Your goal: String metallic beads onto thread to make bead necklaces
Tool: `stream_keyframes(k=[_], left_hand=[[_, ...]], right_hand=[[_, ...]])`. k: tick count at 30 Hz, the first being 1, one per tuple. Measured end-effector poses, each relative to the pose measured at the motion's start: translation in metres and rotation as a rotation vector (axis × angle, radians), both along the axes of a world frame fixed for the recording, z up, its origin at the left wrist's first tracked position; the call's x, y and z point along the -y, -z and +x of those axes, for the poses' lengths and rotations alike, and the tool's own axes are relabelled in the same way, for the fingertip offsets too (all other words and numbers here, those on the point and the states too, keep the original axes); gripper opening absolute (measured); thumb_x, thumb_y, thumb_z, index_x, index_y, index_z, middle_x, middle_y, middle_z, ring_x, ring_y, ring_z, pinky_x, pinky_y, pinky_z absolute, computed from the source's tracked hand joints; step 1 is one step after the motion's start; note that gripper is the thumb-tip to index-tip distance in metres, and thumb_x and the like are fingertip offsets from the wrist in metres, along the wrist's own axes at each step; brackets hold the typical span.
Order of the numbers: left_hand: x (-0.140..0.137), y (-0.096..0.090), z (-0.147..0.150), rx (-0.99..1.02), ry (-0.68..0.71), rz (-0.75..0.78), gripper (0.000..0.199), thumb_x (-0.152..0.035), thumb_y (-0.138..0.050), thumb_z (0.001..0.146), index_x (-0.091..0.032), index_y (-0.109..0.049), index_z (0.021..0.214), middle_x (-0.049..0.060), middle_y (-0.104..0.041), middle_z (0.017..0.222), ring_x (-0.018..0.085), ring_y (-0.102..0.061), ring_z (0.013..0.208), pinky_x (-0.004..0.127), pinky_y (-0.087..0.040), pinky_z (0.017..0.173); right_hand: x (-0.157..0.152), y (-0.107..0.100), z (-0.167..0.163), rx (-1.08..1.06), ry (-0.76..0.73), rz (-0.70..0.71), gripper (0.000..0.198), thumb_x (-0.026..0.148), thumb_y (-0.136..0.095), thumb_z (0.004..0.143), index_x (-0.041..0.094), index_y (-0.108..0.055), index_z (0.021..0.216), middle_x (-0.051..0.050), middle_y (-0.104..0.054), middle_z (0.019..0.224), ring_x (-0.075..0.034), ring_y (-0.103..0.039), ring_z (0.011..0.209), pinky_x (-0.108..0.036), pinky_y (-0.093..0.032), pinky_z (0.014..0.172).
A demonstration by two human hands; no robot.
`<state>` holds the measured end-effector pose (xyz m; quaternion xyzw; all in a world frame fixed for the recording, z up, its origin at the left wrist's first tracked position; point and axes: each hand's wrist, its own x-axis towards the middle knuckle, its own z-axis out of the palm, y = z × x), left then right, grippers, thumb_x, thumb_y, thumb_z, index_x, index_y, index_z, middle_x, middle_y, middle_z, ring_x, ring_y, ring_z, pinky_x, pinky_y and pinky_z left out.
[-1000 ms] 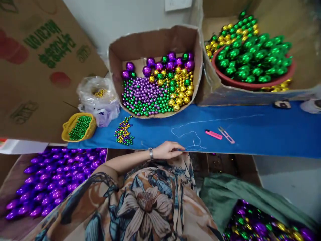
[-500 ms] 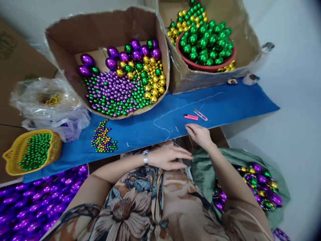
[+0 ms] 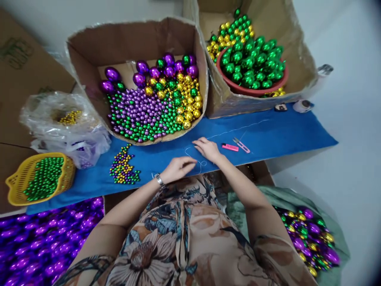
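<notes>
My left hand (image 3: pixel 178 169) is over the front edge of the blue-covered table, fingers reaching right, the thumb a little apart; I see nothing in it. Just right of it and farther in, my right hand (image 3: pixel 206 151) is low over the cloth, its fingers stretched leftward and apart. Thin white thread (image 3: pixel 203 163) lies in a loose loop between and under the hands, and its far length runs off to the right. To the right of my right hand lie a pink lighter (image 3: pixel 230 147) and pink-handled thread snips (image 3: pixel 241 145).
A cardboard box (image 3: pixel 86 51) holds purple, green and gold beads; another box (image 3: pixel 220 105) carries a red bowl (image 3: pixel 253 91) of green balls. Small mixed beads (image 3: pixel 125 167) lie left. Farther left stands a yellow basket (image 3: pixel 18 192). A green sack (image 3: pixel 342 246) of beads is at right.
My right hand has moved left and inward over the thread. My left hand has risen from my lap to the table edge. The view has shifted slightly.
</notes>
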<state>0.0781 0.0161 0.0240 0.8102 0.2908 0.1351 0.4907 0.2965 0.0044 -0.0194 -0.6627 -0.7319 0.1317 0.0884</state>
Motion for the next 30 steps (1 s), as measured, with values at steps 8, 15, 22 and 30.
stream_keyframes(k=[8, 15, 22, 30], left_hand=[[-0.028, 0.031, 0.036, 0.232, -0.491, -0.689, 0.057, -0.045, -0.068, 0.080, -0.015, -0.053, 0.126, 0.015, -0.061, 0.125, 0.012, -0.068, 0.071, 0.026, -0.056, 0.067], [-0.031, 0.010, 0.020, 0.140, -0.218, -0.720, 0.049, -0.055, -0.077, 0.067, -0.011, -0.068, 0.088, 0.003, -0.065, 0.066, 0.008, -0.057, 0.053, 0.019, -0.048, 0.054], [-0.038, 0.003, -0.043, -0.023, -0.236, -0.374, 0.046, -0.058, -0.064, 0.078, -0.013, -0.067, 0.085, 0.003, -0.068, 0.067, 0.010, -0.059, 0.055, 0.019, -0.047, 0.054], [-0.038, 0.009, -0.064, -0.003, -0.416, -0.376, 0.048, -0.060, -0.064, 0.076, -0.013, -0.066, 0.085, 0.005, -0.068, 0.068, 0.011, -0.061, 0.057, 0.020, -0.050, 0.056]], right_hand=[[-0.011, -0.010, -0.009, -0.122, -0.157, -0.017, 0.030, 0.032, -0.038, 0.100, 0.020, -0.065, 0.107, -0.005, -0.067, 0.104, -0.014, -0.061, 0.088, -0.023, -0.041, 0.074], [0.006, -0.048, 0.043, -0.228, -0.228, 0.147, 0.036, 0.040, -0.039, 0.099, 0.019, -0.068, 0.095, -0.005, -0.069, 0.090, -0.014, -0.060, 0.082, -0.025, -0.043, 0.078], [-0.009, -0.030, 0.143, 0.126, 0.383, 0.255, 0.036, 0.037, -0.038, 0.096, 0.016, -0.067, 0.090, -0.011, -0.069, 0.090, -0.021, -0.060, 0.085, -0.031, -0.042, 0.075], [-0.033, 0.000, 0.189, 0.285, 0.608, 0.241, 0.044, 0.041, -0.034, 0.096, 0.011, -0.066, 0.101, -0.018, -0.067, 0.095, -0.026, -0.061, 0.087, -0.035, -0.045, 0.074]])
